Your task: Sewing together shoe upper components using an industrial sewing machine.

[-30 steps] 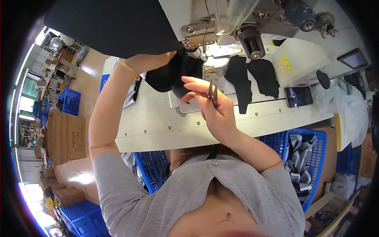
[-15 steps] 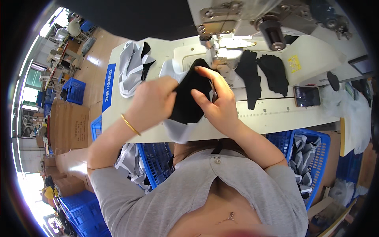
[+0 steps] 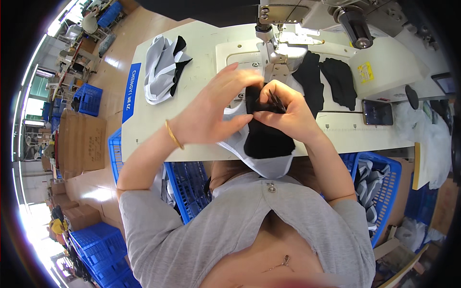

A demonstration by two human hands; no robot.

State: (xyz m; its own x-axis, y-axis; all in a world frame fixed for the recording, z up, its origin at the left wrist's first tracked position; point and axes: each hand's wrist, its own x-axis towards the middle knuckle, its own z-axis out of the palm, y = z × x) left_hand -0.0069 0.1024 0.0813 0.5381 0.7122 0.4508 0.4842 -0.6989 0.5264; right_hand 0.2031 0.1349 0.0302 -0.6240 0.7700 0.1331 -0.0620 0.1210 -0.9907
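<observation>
My right hand [image 3: 294, 113] is closed, thumb and fingers pinching a black-and-white fabric piece [image 3: 269, 141]. Dark pointed ends stick out between its fingers; I cannot make out whether they are folded cloth or a small tool. The piece hangs over the table's front edge, black on top with a white border below. Slightly blurred, my left hand [image 3: 216, 103] reaches in from the left with thumb and fingers apart, their tips touching the cloth's upper part. Just beyond both hands is the sewing machine's needle area [image 3: 276, 45].
White and black cut pieces [image 3: 161, 69] lie on the left of the table [image 3: 192, 129]. Two black pieces [image 3: 338, 84] and a phone [image 3: 378, 113] lie to the right. Blue baskets [image 3: 189, 185] stand below the front edge, the right basket [image 3: 391, 192] holding grey-white pieces.
The fabric piece has moved right and nearer to me, its lower end swinging right. My left hand has loosened from a closed grip to spread fingers. The view has shifted slightly.
</observation>
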